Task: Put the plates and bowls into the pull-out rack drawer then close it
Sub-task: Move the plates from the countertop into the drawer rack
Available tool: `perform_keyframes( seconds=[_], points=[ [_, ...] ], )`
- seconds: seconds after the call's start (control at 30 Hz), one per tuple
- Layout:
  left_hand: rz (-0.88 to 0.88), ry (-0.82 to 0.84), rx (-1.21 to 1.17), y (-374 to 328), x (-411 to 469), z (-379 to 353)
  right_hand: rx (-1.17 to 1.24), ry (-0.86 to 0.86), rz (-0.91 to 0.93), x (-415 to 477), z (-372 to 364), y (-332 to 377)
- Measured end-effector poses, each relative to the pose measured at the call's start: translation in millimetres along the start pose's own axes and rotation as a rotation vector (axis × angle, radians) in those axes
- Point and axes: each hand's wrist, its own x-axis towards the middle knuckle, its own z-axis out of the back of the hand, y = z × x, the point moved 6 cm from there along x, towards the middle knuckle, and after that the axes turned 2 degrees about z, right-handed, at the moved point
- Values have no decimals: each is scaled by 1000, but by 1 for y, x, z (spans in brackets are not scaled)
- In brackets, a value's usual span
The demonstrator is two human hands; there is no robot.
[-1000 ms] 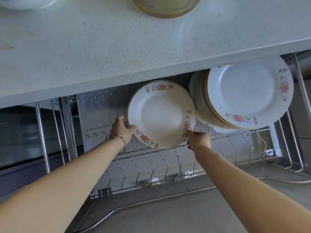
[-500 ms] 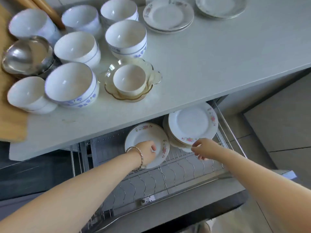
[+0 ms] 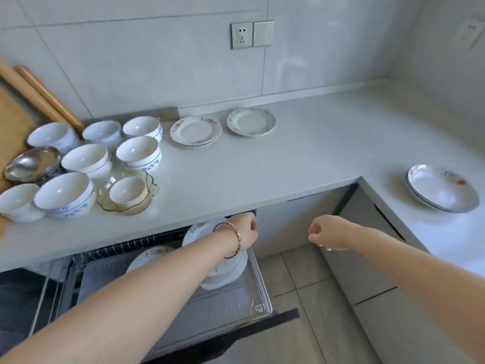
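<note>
The pull-out rack drawer (image 3: pixel 259 292) stands open below the counter, holding a row of upright flowered plates (image 3: pixel 225 274) and a single plate (image 3: pixel 149 256) to their left. My left hand (image 3: pixel 246 232) hovers above the racked plates, fingers curled, holding nothing. My right hand (image 3: pixel 325 232) hangs in the air right of the drawer, fingers loosely curled and empty. On the counter lie two small plate stacks (image 3: pixel 195 131) (image 3: pixel 251 122), several white bowls (image 3: pixel 138 152), and a deep plate (image 3: pixel 443 187) at the right.
A steel dish (image 3: pixel 31 162), a glass dish holding a small bowl (image 3: pixel 128 193), a wooden board (image 3: pixel 11 119) and rolling pins (image 3: pixel 49 98) crowd the counter's left end. Cabinet fronts (image 3: pixel 367 271) run along the right. A wall socket (image 3: pixel 241 35) sits above the counter.
Both hands have let go of the single plate, which now stands in the rack, and risen above the drawer. The view has lifted from the drawer to the whole counter.
</note>
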Motion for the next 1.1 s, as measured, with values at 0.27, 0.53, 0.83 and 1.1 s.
perform_keyframes(
  seconds=[0.27,0.53,0.83,1.1],
  points=[
    [37,-96,-14,-86,21,13,-144,-65,108,4,90,-36],
    [149,-128,-13,-101,89,55,-166,-78,154,75,146,-49],
    [234,-207,-120,-108,171,126,-121,-49,156,177,219,-68],
    [431,-224,-554,-82,289,146,125,126,165,342,262,-50]
  ],
)
